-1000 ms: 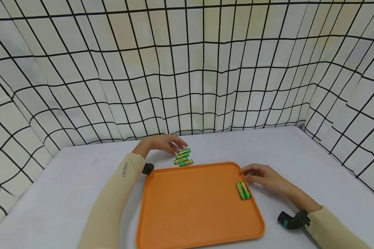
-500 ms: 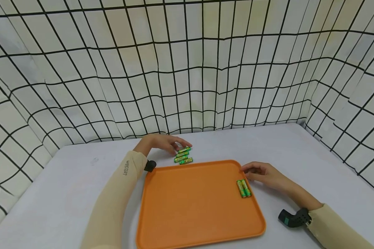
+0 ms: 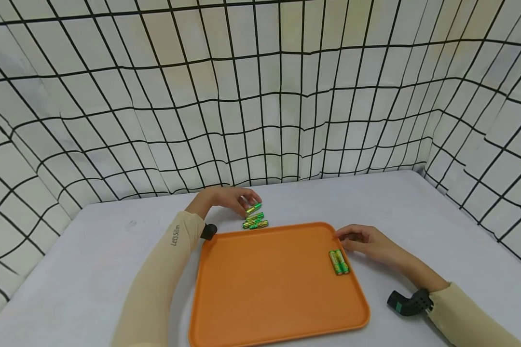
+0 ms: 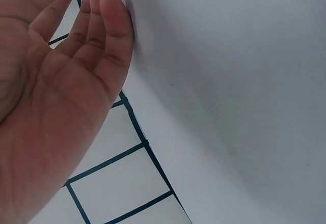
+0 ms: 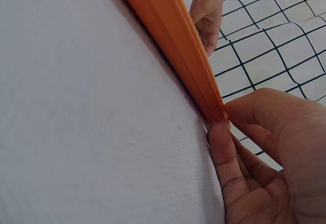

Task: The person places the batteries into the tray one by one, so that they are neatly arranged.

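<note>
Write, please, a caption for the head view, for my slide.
Left hand pinches one battery beside three others, beyond an orange tray holding two more; right hand holds the tray's corner.

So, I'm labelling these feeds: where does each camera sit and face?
Head: worn there, facing forward-down at flat orange tray; left hand, right hand, beige sleeves show.
Left wrist: worn there, facing left hand and white tabletop.
Right wrist: worn there, facing right hand at tray edge.
Head and right wrist share tray, both hands.
</note>
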`<action>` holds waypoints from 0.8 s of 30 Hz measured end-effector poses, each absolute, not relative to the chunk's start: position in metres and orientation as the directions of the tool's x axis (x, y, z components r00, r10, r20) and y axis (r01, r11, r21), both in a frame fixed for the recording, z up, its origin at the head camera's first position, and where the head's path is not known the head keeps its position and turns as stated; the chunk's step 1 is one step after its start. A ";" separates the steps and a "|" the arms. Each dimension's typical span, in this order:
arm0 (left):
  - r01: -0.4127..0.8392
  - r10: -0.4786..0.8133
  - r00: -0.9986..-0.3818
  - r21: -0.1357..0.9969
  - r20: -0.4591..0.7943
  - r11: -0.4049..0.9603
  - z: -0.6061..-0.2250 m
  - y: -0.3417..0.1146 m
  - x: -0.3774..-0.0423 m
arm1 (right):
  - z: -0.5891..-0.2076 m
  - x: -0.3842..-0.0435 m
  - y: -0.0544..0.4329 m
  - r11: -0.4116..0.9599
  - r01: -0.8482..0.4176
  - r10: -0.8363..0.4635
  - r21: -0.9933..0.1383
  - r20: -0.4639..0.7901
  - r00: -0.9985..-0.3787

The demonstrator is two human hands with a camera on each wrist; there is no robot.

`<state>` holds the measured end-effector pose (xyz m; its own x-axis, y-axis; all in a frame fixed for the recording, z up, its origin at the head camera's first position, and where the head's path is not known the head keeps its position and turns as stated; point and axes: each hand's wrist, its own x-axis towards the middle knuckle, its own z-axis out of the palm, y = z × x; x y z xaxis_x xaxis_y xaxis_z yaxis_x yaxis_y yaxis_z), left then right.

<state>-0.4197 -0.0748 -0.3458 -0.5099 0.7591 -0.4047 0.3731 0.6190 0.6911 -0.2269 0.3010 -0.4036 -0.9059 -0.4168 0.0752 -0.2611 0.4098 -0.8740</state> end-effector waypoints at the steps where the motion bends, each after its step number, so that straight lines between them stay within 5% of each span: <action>1: 0.373 0.757 -0.514 0.689 -0.404 0.621 -0.345 -0.074 -0.420 | -0.403 -0.227 0.301 0.411 -0.259 -0.416 -0.874 0.074 -0.907; 24: 0.377 0.727 -0.563 0.660 -0.393 0.650 -0.344 -0.077 -0.417 | -0.403 -0.226 0.300 0.407 -0.256 -0.417 -0.877 0.071 -0.906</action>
<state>-0.4166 -0.0766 -0.3437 -0.5634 0.7267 -0.3930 0.3772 0.6495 0.6602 -0.2264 0.2998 -0.4031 -0.9062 -0.4169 0.0711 -0.2562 0.4075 -0.8766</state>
